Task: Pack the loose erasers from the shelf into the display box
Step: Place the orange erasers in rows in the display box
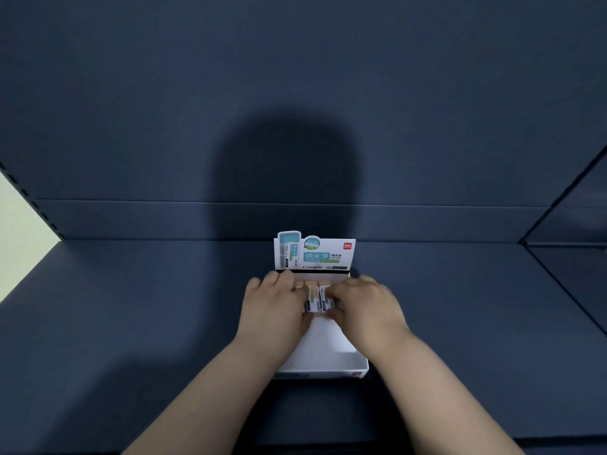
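Closest to me is the front wall of the white box (323,367), and its white floor runs up to my grips. Left grip (274,303) and right grip (368,303) both clench a short row of erasers (313,298) between them, at the box's far end. Just past the grips, the printed header card (315,254) stands upright on the dark blue shelf (131,307).

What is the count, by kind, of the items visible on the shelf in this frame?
Display box: 1
Erasers: 3 in view inside the box; more may be hidden
Total: 4
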Demonstrator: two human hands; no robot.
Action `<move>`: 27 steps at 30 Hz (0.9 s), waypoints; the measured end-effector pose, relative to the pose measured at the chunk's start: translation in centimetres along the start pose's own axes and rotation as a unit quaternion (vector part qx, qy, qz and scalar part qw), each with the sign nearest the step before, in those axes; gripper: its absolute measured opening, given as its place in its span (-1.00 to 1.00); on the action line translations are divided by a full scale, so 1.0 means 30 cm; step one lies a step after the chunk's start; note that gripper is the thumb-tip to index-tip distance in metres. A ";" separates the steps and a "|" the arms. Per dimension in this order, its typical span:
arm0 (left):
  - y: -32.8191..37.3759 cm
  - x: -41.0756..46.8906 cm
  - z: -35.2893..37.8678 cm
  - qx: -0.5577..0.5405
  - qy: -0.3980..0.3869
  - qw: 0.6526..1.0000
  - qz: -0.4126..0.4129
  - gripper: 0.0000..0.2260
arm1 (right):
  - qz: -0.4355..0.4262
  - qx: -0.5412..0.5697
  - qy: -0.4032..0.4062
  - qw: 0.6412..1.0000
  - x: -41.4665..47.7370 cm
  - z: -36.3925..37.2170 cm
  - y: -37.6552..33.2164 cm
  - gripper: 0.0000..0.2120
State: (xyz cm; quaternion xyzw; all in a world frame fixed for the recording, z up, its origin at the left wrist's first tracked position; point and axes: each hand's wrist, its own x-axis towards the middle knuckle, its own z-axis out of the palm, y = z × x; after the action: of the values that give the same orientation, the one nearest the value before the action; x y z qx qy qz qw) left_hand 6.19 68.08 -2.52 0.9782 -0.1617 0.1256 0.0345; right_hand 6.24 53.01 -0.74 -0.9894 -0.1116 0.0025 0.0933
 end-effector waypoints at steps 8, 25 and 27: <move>0.009 -0.006 -0.024 0.015 -0.044 0.999 -0.022 -0.72 | -0.015 0.002 -0.006 1.000 0.001 -0.006 0.000 -0.74; 0.079 -0.011 -0.220 -0.008 0.079 0.994 0.076 -0.64 | 0.014 0.128 0.083 0.988 -0.184 -0.214 0.136 -0.43; 0.145 -0.009 -0.223 -0.005 0.064 0.995 0.080 -0.57 | 0.001 0.103 0.056 0.993 -0.219 -0.225 0.173 -0.39</move>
State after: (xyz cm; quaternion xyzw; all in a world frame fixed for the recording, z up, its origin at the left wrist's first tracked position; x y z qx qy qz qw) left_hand 2.96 64.76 4.00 0.9518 -0.2374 0.1899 0.0393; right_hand 1.14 45.35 4.82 -0.9732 -0.1042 -0.0410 0.2011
